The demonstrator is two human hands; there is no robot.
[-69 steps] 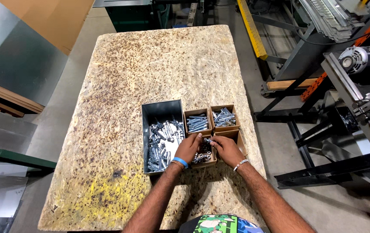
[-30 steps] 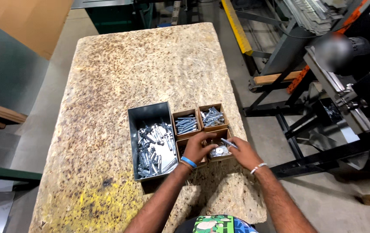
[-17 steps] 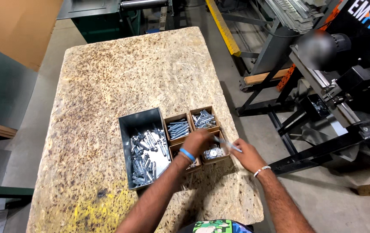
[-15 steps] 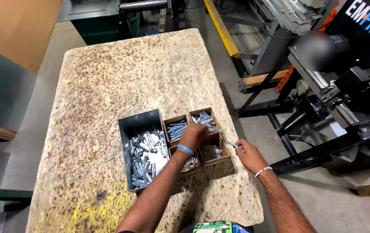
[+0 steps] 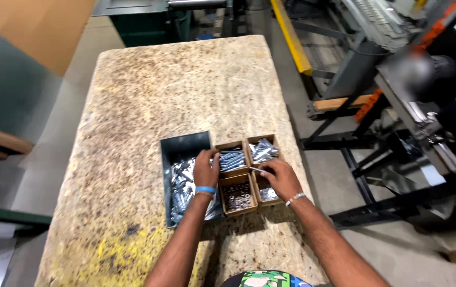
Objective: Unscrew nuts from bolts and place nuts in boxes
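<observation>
Reaching forward, left hand (image 5: 205, 169) grip loose over bin (image 5: 183, 150); right hand (image 5: 281, 177) pinches screw (image 5: 255, 170)

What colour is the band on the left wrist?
Light blue, seen in the head view: the wristband sits just behind the left hand.

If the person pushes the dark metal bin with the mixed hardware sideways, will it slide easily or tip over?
The dark metal bin is probably heavy for its size, since metal parts cover its floor. It sits low and wide on the rough chipboard table, so it would likely drag rather than tip. The left hand rests over its right edge, near the cardboard boxes.
</observation>
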